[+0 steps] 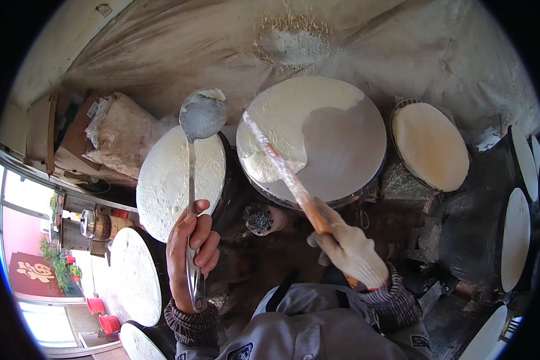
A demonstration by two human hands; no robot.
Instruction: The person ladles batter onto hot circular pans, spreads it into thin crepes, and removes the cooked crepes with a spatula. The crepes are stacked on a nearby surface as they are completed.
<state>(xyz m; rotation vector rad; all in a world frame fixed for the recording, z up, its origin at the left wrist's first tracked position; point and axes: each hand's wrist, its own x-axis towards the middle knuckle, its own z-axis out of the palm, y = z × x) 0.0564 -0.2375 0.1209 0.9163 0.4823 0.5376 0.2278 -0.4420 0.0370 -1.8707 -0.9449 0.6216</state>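
My bare left hand [193, 252] grips the handle of a metal ladle [204, 112], its bowl coated with pale batter and raised over a batter-covered round griddle [175, 180]. A white glove covers my right hand [353, 252], which is closed around a wooden stick [292, 175] smeared with white batter. The stick's far end reaches across the large round griddle [346, 153] before me. Wet batter [274, 112] coats the left and back of that griddle, with a thick mound by the stick at the front left. Its right part shows bare grey surface.
To the right stands another griddle with a pale, lightly browned round sheet [432, 146]. More coated griddles [516, 240] line the far right, and another [135, 276] stands lower left. Behind hangs a stained sheet [207, 49]. A dusty sack [121, 135] and red buckets [109, 324] are at left.
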